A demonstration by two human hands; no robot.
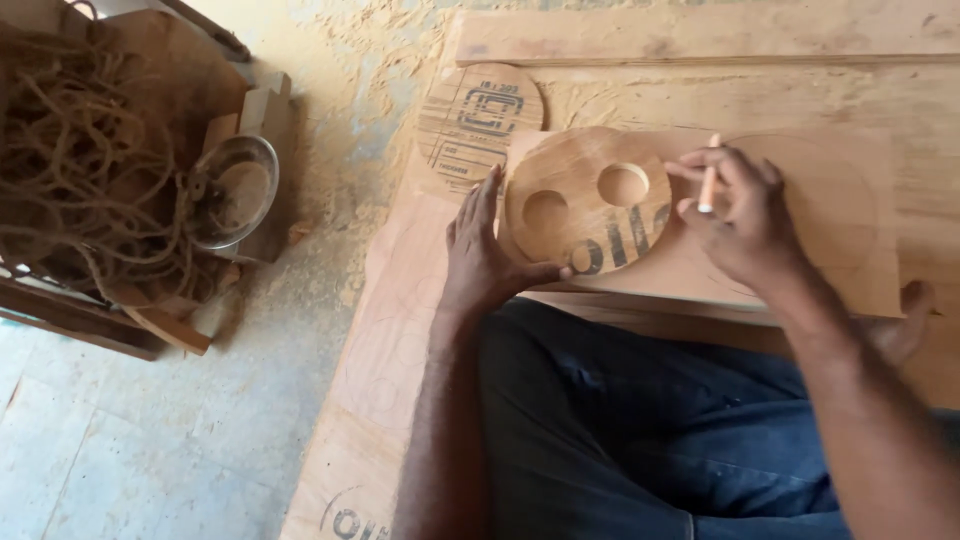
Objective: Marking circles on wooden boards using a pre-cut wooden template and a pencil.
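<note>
A round plywood disc (580, 215) with two round holes lies flat on a rectangular plywood sheet (840, 230). My left hand (485, 250) presses on the disc's left and lower edge, fingers spread along its rim and thumb under its lower side. My right hand (740, 215) holds a pencil (708, 185) upright at the disc's right edge, its tip touching the sheet. A faint curved line shows on the sheet to the right of my right hand.
A second plywood disc (480, 115) lies behind the left hand. Larger plywood boards (700, 40) lie under and beyond the sheet. A crate of tangled rope (90, 160) and a clear bowl (235, 190) stand at the left on the sawdust-strewn concrete floor (150, 440). My legs in dark trousers (640, 420) fill the foreground.
</note>
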